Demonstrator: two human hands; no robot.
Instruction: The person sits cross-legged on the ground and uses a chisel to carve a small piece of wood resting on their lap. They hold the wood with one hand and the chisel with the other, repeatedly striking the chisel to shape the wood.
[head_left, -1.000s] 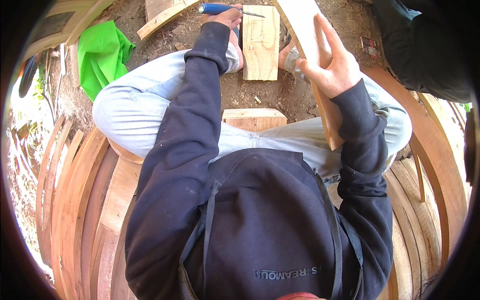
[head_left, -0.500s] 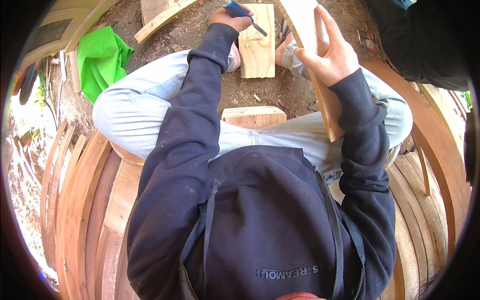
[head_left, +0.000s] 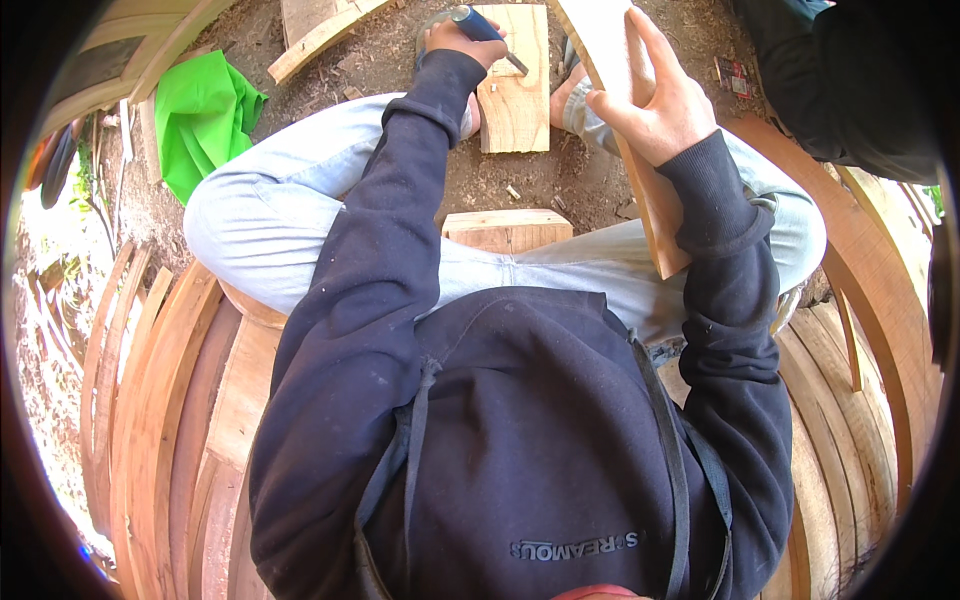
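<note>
My left hand [head_left: 462, 46] is closed round the blue handle of a chisel [head_left: 479, 24]. Its metal blade slants down to the right, with the tip over a short, pale wooden board [head_left: 515, 118] lying on the ground between my feet. From above I cannot tell whether the tip touches the wood. A long wooden plank [head_left: 655, 215] stands tilted by my right thigh, running from my lap up past the top edge of the view. My right hand [head_left: 662, 118] grips it, the thumb on its left side and the index finger stretched along it.
A wooden block [head_left: 507, 232] lies just before my lap. Bright green cloth [head_left: 203, 125] hangs at the left, below a curved wooden piece [head_left: 325, 42]. Stacked curved planks [head_left: 160, 400] flank me on both sides. Dark clothing of another person seems to show at the upper right.
My left hand has shifted slightly down and right, and the chisel now slants a little differently, its tip slightly lower and left. My right hand stays on the plank.
</note>
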